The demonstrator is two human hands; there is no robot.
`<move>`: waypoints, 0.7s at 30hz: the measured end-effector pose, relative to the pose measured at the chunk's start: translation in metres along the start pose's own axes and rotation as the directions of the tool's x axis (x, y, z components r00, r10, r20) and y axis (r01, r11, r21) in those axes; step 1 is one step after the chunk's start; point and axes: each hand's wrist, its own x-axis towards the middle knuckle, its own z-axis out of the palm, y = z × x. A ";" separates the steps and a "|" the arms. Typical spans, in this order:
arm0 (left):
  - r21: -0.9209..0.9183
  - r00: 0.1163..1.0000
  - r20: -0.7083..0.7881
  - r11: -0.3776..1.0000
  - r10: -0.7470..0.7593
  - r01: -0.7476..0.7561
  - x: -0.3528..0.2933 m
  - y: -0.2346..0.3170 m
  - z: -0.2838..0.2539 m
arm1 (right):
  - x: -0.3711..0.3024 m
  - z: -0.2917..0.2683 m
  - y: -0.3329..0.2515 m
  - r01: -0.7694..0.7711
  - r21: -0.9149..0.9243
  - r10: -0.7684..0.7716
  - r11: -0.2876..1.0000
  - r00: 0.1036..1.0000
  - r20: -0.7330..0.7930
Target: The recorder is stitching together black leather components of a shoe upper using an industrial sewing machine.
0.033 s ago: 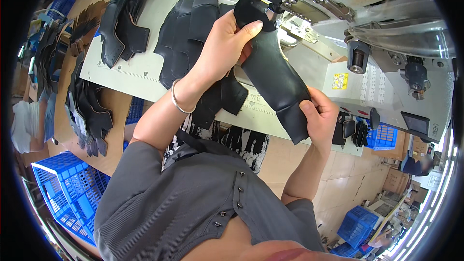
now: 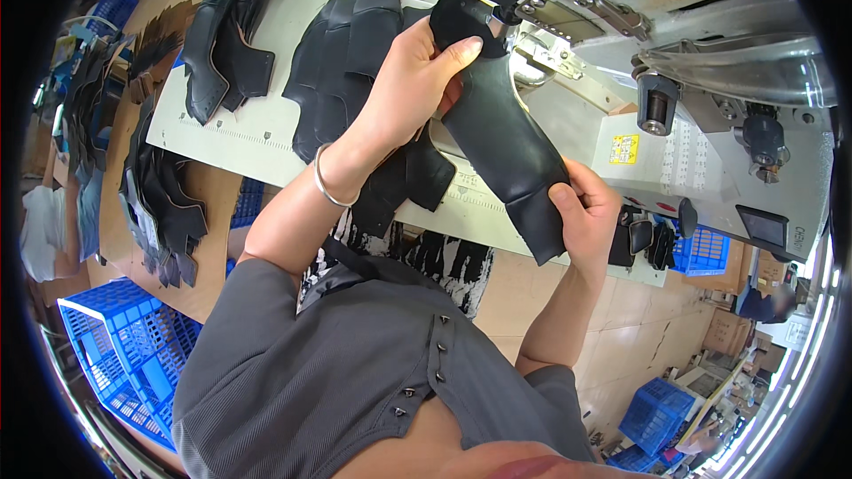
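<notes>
A curved black leather piece (image 2: 506, 137) is stretched between my two hands at the machine. My left hand (image 2: 426, 71) grips its upper part, thumb on top and fingers underneath. My right hand (image 2: 586, 213) pinches the lower right edge between thumb and fingers. The top end of the piece lies against the metal working parts of the machine (image 2: 537, 58); the exact contact point is hidden. Left of the piece, a spread stack of similar black leather pieces (image 2: 342, 53) lies on the white table (image 2: 266, 146), partly behind my left forearm.
Another bundle of black pieces (image 2: 213, 44) lies at the table's far left. More hang over a brown board (image 2: 164, 204). A blue plastic crate (image 2: 129, 346) stands at the lower left, and another blue crate (image 2: 706, 250) is under the machine's right side. A small dark screen (image 2: 763, 226) is on the machine.
</notes>
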 end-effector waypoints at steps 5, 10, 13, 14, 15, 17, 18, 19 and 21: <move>0.027 1.000 0.013 1.000 0.007 -0.007 0.006 0.006 -0.001 | 0.001 0.005 0.001 -0.027 0.013 0.027 1.000 1.000 -0.002; 0.075 0.999 -0.006 0.996 -0.036 0.037 0.014 0.001 -0.004 | 0.001 0.014 0.000 -0.021 0.015 0.022 1.000 0.999 -0.035; -0.035 1.000 0.003 0.999 -0.005 0.005 0.008 0.003 -0.001 | 0.001 0.020 0.003 0.031 0.014 -0.030 0.999 0.998 -0.054; -0.052 0.998 -0.012 0.997 -0.064 0.063 0.000 0.005 0.001 | 0.001 0.021 0.003 0.027 0.021 -0.025 0.999 0.997 -0.068; -0.069 0.992 -0.027 0.990 -0.122 0.120 -0.008 0.006 0.003 | 0.000 0.023 0.004 0.022 0.028 -0.020 0.999 0.996 -0.083; -0.283 0.984 0.012 0.943 -0.178 0.174 -0.029 -0.007 0.006 | 0.000 0.025 0.005 0.023 0.016 -0.022 1.000 0.995 -0.099; -0.351 0.975 0.089 0.909 -0.205 0.223 -0.042 -0.006 0.010 | 0.000 0.027 0.005 0.024 0.003 -0.023 1.000 0.993 -0.112; -0.413 0.960 0.167 0.868 -0.226 0.276 -0.056 -0.004 0.014 | 0.000 0.030 0.005 0.023 0.003 -0.023 1.000 0.993 -0.116; -0.356 0.932 0.221 0.866 -0.287 0.351 -0.081 -0.012 0.018 | 0.000 0.038 0.005 0.022 0.013 -0.019 1.000 0.985 -0.170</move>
